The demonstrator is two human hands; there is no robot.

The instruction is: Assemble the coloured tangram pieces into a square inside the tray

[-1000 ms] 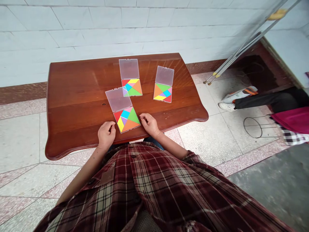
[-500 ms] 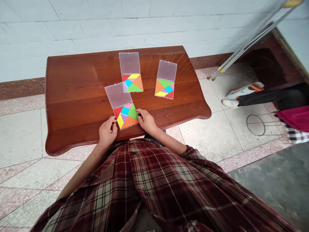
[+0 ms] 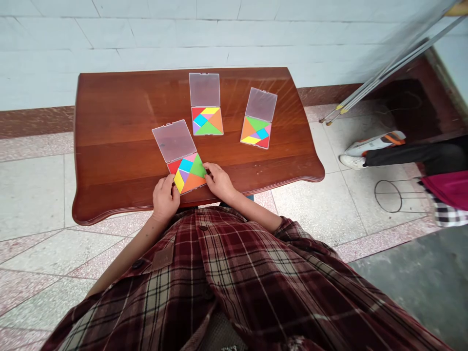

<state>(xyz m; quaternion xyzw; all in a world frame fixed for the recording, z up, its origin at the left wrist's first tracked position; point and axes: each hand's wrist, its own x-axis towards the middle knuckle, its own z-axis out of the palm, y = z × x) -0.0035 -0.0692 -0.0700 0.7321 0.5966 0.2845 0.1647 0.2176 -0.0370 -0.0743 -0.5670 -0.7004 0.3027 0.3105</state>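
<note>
At the table's near edge lies an open tangram box (image 3: 190,174), its coloured pieces filling the base and its clear lid (image 3: 174,140) folded back flat on the table. My left hand (image 3: 165,197) grips the lower left side of this box, fingers curled at the edge by the yellow piece. On the opposite side my right hand (image 3: 220,183) has its thumb and fingers against the right edge, by the green and orange pieces. Just beyond stands a second open tangram box (image 3: 207,121), and a third open tangram box (image 3: 256,132) lies to the right.
The wooden table (image 3: 120,112) backs onto a white tiled wall (image 3: 164,34). Crutches (image 3: 380,73) lean at the far right. A person's leg (image 3: 398,158) and a wire ring stand (image 3: 388,196) are on the right side of the floor.
The near tangram box has shifted left in both hands, and its lid no longer overlaps the middle box. The view has also swung slightly.
</note>
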